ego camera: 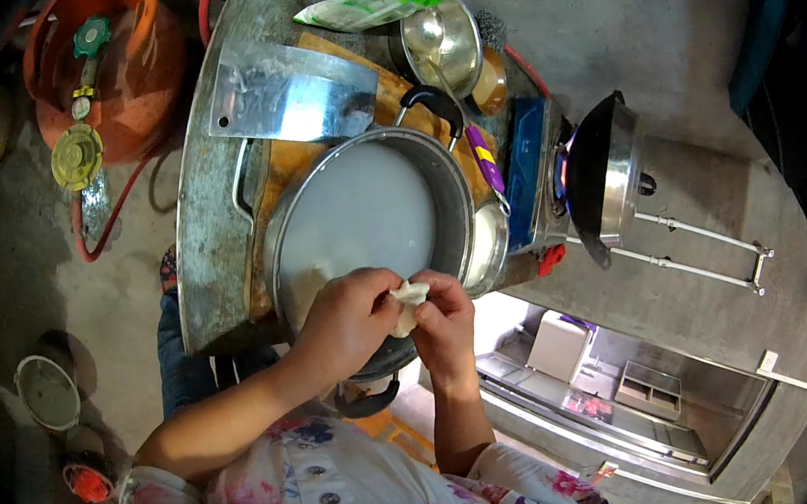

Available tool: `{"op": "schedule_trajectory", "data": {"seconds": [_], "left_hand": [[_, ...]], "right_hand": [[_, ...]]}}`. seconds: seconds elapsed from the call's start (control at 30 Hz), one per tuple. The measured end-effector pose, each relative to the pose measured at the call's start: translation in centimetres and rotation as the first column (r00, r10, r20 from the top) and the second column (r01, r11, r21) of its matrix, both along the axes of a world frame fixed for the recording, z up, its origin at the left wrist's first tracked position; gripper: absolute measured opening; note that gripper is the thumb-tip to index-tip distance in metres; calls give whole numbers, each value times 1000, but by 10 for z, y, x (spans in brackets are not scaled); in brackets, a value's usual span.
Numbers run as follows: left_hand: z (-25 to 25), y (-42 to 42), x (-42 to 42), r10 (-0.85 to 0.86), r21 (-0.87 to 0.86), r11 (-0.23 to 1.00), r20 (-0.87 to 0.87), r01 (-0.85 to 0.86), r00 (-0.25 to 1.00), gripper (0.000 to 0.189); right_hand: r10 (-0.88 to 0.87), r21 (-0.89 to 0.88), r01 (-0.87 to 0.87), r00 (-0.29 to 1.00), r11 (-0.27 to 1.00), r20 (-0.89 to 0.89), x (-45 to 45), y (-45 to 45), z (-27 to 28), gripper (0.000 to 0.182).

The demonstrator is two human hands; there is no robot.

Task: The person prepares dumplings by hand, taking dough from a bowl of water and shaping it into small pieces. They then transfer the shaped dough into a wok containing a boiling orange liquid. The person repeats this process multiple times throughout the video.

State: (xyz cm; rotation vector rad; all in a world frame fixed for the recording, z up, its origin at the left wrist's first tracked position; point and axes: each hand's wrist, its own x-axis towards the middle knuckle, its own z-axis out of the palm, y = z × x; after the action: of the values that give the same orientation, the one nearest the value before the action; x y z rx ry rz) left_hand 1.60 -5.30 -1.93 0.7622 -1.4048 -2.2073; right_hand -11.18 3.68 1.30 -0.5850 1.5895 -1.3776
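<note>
My left hand [351,315] and my right hand [446,318] meet over the near rim of a large metal pot [458,238]. Between the fingertips of both is a small, soft, whitish piece of food [409,300], perhaps dough; its exact kind is unclear. Cloudy whitish liquid [360,204] fills much of the pot, and my left hand and forearm hide part of its near side. Black grips sit on the pot's two handles, one on the far side [435,106] and one on the near side [369,401].
Beyond the pot, a cleaver [297,91] lies partly on a wooden board [397,105]. A purple-handled ladle [486,159] rests in a metal bowl [461,41]. At right, a wok [609,174] sits over a lit gas stove [533,168]. An orange gas cylinder [129,112] stands at left.
</note>
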Motion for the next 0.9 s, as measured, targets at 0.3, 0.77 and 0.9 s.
{"op": "schedule_trajectory", "data": {"seconds": [0.3, 0.77, 0.9], "left_hand": [[-5, 3, 1, -21, 261, 963, -165, 64, 986, 14], [24, 12, 4, 46, 393, 918, -229, 49, 972, 29], [30, 13, 6, 25, 415, 908, -178, 52, 984, 31]], "right_hand": [[-130, 87, 113, 962, 990, 238, 2, 2, 6, 19], [-27, -118, 63, 958, 991, 286, 11, 9, 24, 39], [-55, -130, 92, 963, 987, 265, 5, 15, 17, 41]]}}
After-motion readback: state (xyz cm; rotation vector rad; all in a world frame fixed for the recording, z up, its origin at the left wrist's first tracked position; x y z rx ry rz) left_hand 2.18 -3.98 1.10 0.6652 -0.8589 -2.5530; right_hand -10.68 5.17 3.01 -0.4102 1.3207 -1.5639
